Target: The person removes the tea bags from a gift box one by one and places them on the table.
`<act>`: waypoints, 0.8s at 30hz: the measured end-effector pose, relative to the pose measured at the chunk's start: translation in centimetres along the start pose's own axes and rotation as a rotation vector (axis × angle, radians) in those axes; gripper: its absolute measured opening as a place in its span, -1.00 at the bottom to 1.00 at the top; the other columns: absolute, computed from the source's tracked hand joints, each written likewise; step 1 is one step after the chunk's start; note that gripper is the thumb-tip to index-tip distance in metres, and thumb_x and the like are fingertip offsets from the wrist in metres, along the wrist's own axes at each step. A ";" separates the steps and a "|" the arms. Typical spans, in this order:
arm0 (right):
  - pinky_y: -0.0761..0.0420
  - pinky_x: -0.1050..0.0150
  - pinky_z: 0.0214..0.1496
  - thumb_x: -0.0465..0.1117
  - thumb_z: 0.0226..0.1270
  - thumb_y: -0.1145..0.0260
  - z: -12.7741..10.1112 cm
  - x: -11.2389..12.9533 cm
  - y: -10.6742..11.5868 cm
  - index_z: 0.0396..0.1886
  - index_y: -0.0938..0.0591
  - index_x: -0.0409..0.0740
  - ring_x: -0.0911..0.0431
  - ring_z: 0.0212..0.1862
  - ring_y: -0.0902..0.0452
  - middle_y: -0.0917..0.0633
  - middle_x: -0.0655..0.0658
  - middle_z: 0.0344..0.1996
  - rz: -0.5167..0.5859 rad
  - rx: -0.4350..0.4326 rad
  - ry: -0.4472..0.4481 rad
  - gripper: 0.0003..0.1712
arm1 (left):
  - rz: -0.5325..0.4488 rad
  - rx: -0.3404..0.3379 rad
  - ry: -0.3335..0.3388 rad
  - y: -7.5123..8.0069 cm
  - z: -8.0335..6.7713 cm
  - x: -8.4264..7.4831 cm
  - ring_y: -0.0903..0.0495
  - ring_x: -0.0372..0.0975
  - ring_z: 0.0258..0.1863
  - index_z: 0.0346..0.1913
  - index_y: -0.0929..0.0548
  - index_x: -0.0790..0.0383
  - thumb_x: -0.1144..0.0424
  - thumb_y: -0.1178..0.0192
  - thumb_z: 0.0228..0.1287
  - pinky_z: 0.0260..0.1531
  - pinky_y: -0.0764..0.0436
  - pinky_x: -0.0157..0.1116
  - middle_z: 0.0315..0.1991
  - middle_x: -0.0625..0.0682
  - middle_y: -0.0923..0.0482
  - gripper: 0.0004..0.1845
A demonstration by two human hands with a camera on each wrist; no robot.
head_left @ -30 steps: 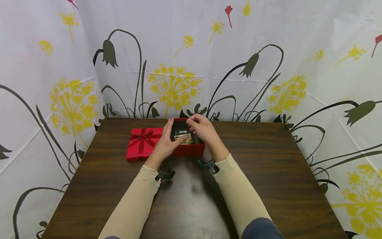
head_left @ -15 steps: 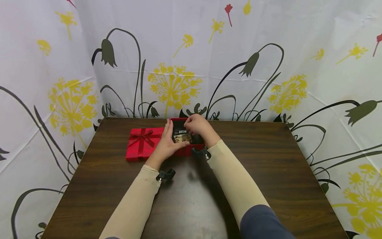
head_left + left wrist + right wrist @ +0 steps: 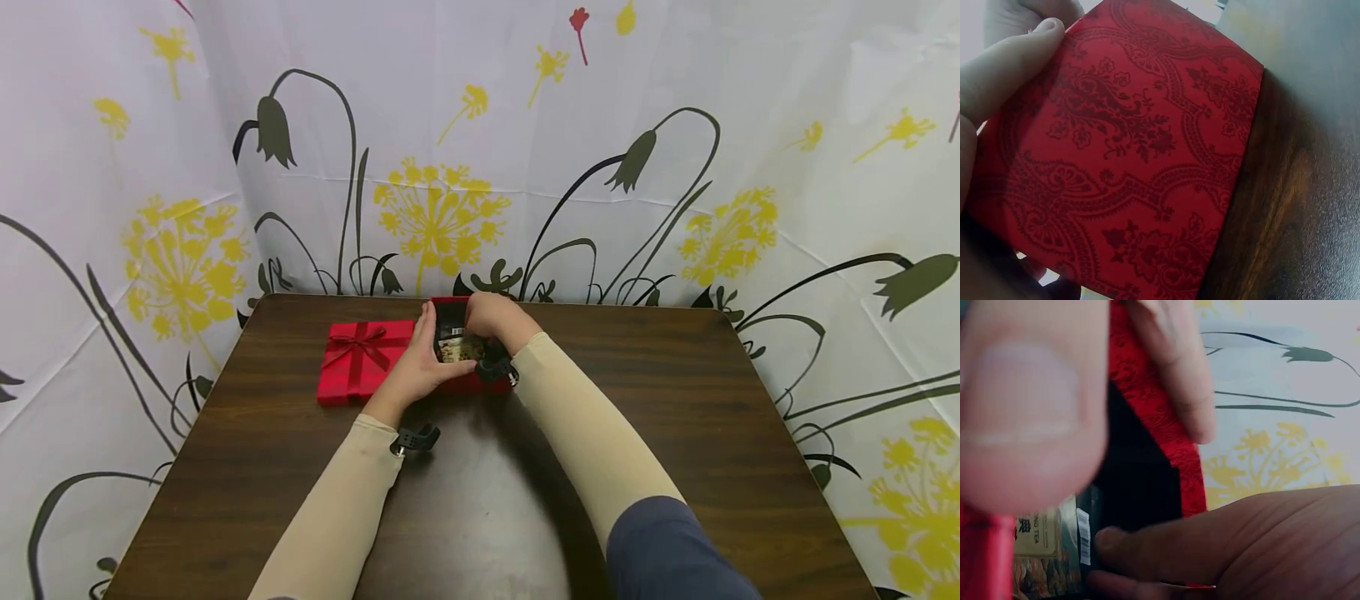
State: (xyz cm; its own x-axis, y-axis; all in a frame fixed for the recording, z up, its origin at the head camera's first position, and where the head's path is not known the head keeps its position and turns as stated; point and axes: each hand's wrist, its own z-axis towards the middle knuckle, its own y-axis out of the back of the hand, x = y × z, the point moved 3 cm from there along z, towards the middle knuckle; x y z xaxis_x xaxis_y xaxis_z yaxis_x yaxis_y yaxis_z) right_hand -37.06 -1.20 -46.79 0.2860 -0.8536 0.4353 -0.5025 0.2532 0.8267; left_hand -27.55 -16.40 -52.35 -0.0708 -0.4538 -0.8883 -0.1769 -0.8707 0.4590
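Observation:
A red patterned gift box (image 3: 462,382), black inside, stands at the table's far edge with its top off. My left hand (image 3: 415,363) holds its near left corner, thumb (image 3: 1019,62) along the front rim and fingers on the left side. Inside lies a dark tea packet (image 3: 459,348) with a cream label; its barcode (image 3: 1084,536) shows in the right wrist view. Reaching into the right part of the box, my right hand (image 3: 495,318) has its fingertips at the packet's edge and seems to pinch it. In the head view these fingertips are hidden.
The red lid (image 3: 356,360) with a ribbon bow lies on the table left of the box. Dark wooden table (image 3: 675,417) spreads to the right and in front. A flower-print curtain (image 3: 600,125) hangs right behind the table's far edge.
My right hand has moved left and down, deeper into the box, and its fingertips have gone out of the head view. The left hand keeps its place at the box, its thumb slightly lower.

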 end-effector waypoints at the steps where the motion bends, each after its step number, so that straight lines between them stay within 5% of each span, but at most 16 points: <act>1: -0.65 0.23 -0.44 -0.31 0.44 -0.38 0.1 0.1 -0.1 -0.19 -0.86 -0.26 -0.19 -0.22 -0.81 -0.74 -0.11 -0.36 -0.006 0.008 -0.008 -0.84 | 0.000 0.000 0.000 0.0 0.0 -0.1 0.41 -0.03 0.82 0.79 0.45 -0.02 -0.16 -0.59 0.22 0.73 0.03 0.24 0.83 -0.02 0.52 0.50; 8: -0.61 0.19 -0.26 -0.33 0.42 -0.38 0.8 0.6 -0.9 -0.10 -0.82 -0.19 0.00 -0.27 -0.60 -0.76 -0.11 -0.23 -0.074 0.061 -0.012 -0.85 | 0.017 0.014 0.042 0.2 -0.2 0.2 0.39 0.03 0.83 0.79 0.46 -0.05 -0.10 -0.54 0.28 0.72 0.03 0.28 0.84 0.01 0.46 0.45; 24: -0.59 0.25 -0.32 -0.23 0.35 -0.50 0.2 0.4 -0.5 -0.32 -0.87 -0.09 0.10 -0.38 -0.54 -0.74 0.01 -0.39 -0.054 0.113 0.062 -0.93 | 0.007 0.010 0.049 -0.1 0.3 0.4 0.34 0.04 0.83 0.79 0.45 -0.13 -0.19 -0.59 0.22 0.71 0.00 0.30 0.84 0.06 0.38 0.50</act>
State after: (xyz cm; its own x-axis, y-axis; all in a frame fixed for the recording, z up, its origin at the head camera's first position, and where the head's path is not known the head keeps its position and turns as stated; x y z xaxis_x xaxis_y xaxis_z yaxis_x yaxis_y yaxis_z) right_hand -36.84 -1.73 -47.13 0.3633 -0.8337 0.4159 -0.5724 0.1524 0.8057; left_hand -27.82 -16.50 -52.76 -0.0241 -0.4692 -0.8828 -0.1863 -0.8655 0.4651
